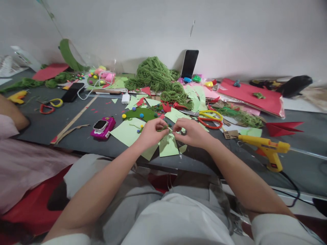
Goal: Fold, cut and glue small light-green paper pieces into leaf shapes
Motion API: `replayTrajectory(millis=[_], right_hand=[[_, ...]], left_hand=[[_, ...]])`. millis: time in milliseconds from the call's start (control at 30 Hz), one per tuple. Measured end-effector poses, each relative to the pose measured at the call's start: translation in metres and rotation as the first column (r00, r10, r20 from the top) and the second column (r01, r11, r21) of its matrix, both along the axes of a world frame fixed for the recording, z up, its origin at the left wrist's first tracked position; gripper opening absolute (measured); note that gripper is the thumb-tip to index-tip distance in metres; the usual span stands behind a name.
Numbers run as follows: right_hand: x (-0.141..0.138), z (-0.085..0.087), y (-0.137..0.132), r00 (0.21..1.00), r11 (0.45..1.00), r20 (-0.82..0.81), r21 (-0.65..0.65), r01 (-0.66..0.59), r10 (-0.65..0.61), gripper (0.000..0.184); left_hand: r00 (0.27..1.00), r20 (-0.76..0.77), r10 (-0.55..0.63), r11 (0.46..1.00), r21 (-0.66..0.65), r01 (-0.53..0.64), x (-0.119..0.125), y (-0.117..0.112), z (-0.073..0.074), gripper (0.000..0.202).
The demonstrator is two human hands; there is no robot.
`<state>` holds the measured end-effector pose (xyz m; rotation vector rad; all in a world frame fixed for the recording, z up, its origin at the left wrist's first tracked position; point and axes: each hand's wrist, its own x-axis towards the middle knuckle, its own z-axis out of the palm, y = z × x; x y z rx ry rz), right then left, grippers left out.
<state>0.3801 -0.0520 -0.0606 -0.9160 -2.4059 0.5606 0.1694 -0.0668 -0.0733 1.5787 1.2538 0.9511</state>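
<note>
My left hand [151,132] and my right hand [192,132] meet over the dark table [84,119], both pinched on a short piece of green yarn [165,128] stretched between their fingertips. Light green paper pieces [168,146] lie directly under the hands. A dark green felt shape [141,114] dotted with small coloured pom-poms sits just beyond my left hand. Red and yellow scissors [208,119] lie behind my right hand.
A big heap of green yarn [155,76] and a propped phone [189,64] stand at the back. A yellow glue gun [268,149] rests at right, a pink toy camera [102,128] at left. Another person's pink sleeve [22,160] fills the left edge.
</note>
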Motion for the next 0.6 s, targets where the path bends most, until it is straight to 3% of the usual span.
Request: replayTrajectory(millis=[333,600], right_hand=[[-0.0006,-0.0035,0.0029,0.991,0.991,-0.127,-0.132,0.020,-0.037,0.006],[0.0020,-0.0002,0.0033,0.998,1.000,-0.061,-0.019,-0.006,0.005,0.005]], left_hand=[[0.985,0.172,0.022,0.999,0.026,-0.027,0.0012,-0.0018,0.0070,0.026],[0.961,0.206,-0.186,0.966,-0.140,0.217,-0.0054,0.0019,0.0005,0.035]])
